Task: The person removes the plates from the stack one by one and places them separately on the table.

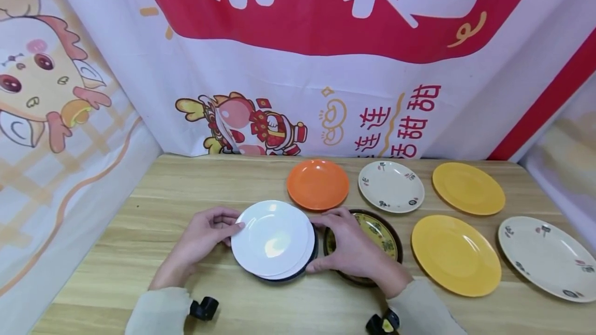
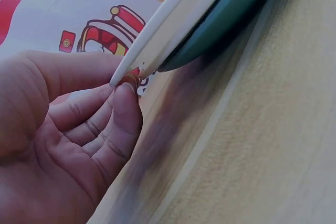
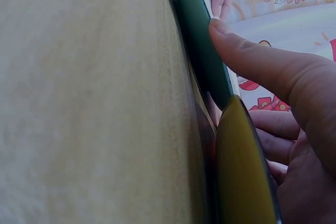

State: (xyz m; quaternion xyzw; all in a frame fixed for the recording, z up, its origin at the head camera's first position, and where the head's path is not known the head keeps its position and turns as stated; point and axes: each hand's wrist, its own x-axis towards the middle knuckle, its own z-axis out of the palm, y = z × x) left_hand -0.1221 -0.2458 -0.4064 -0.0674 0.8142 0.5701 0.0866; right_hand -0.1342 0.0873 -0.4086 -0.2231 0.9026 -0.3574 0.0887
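Observation:
A white plate [image 1: 265, 226] lies tilted on top of a small stack, its left rim raised. My left hand [image 1: 209, 234] pinches that rim between thumb and fingers, as the left wrist view shows close up. Another white rim peeks out below it at the lower right. Beneath is a dark green plate [image 2: 226, 27], its underside visible in both wrist views. Spread along the stack's right side is my right hand [image 1: 349, 247], the thumb touching the edge in the right wrist view. A brown-rimmed yellow patterned plate [image 1: 379, 231] lies partly hidden under this hand.
Behind the stack lies an orange plate [image 1: 318, 185]. To the right are a patterned white plate [image 1: 391, 186], two yellow plates [image 1: 467, 188] and a patterned oval plate [image 1: 547, 257]. A printed cloth [image 1: 288, 76] hangs along the back edge of the wooden table [image 1: 186, 185].

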